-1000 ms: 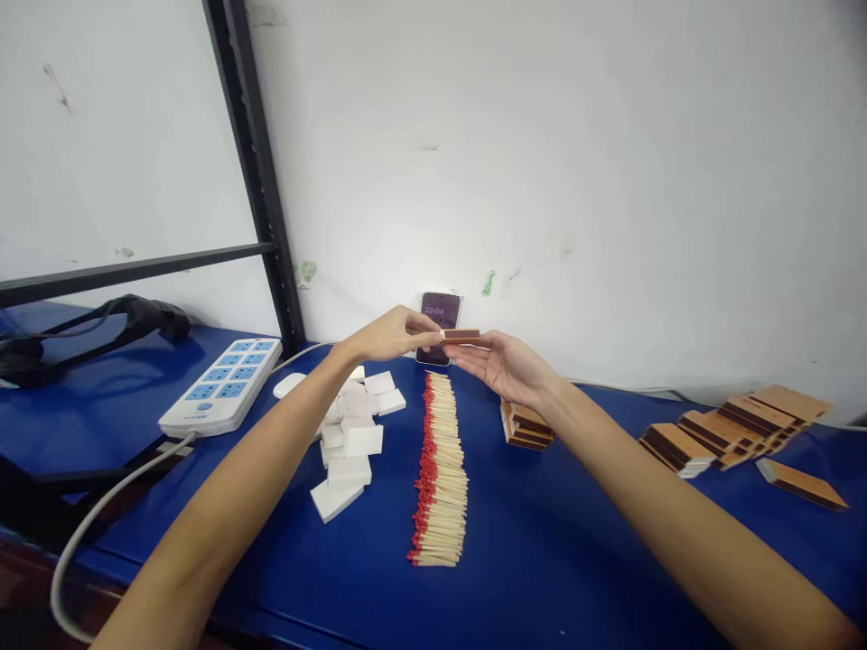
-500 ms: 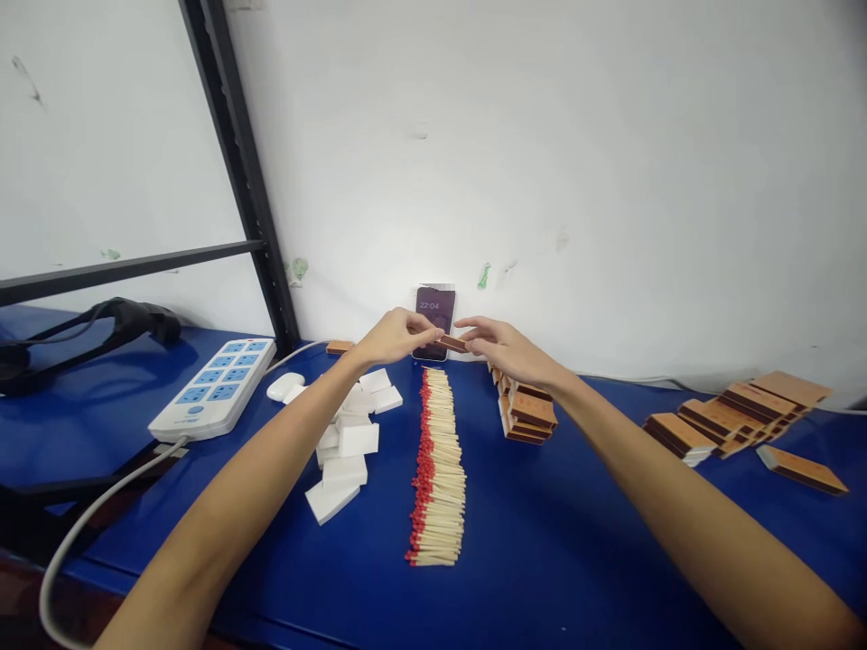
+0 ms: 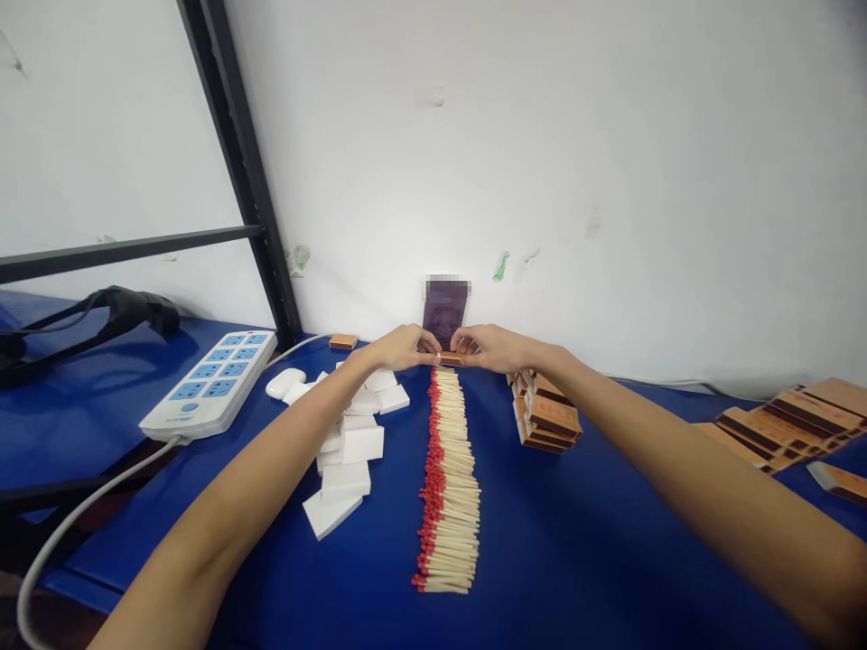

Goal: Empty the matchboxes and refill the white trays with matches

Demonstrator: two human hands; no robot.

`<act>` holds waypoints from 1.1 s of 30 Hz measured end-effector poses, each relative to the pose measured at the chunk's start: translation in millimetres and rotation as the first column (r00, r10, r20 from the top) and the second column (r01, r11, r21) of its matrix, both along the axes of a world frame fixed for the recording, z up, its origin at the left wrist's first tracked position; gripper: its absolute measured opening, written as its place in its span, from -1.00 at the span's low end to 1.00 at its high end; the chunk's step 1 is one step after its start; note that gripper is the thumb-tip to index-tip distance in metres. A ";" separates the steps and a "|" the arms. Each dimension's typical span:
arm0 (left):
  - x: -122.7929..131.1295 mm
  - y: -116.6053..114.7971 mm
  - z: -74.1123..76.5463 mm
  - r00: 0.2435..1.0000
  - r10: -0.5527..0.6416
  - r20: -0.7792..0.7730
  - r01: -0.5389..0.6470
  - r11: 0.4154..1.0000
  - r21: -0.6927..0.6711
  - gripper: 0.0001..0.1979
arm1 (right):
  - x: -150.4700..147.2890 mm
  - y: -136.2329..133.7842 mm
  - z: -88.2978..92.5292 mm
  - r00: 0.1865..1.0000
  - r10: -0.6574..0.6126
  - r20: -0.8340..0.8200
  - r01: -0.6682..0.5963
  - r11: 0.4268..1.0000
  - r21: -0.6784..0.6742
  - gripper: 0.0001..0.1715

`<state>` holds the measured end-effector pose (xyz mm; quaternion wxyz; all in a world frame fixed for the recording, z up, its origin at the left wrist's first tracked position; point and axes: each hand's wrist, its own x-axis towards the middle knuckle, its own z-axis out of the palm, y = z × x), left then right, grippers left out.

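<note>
Between my two hands is a small brown matchbox (image 3: 451, 358), just beyond the far end of a long row of red-tipped matches (image 3: 452, 478). My left hand (image 3: 406, 347) pinches its left end, and my right hand (image 3: 491, 347) grips its right end. White matchbox trays (image 3: 352, 442) lie in a loose heap left of the matches. To the right, partly covered by my right forearm, stands a stack of matchboxes (image 3: 552, 415). A dark phone (image 3: 445, 311) leans on the wall directly behind my hands.
A white power strip (image 3: 209, 384) with its cable lies at the left, beside a black strapped object (image 3: 128, 311). One matchbox (image 3: 343, 341) and a white rounded case (image 3: 285, 384) sit near it. More matchboxes (image 3: 792, 415) spread at far right. A black metal post (image 3: 247, 171) rises behind.
Both hands have come down with the matchbox to the far end of the match row. My right fingers have closed onto its end. The view has shifted slightly.
</note>
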<state>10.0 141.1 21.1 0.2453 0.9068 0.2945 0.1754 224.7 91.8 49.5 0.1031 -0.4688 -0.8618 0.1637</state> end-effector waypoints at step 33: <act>-0.3 -20.5 9.2 0.990 -0.027 -0.138 0.012 0.994 -0.110 -0.49 | 13.0 -22.8 5.4 0.987 -0.051 0.152 0.066 0.993 -0.097 -0.65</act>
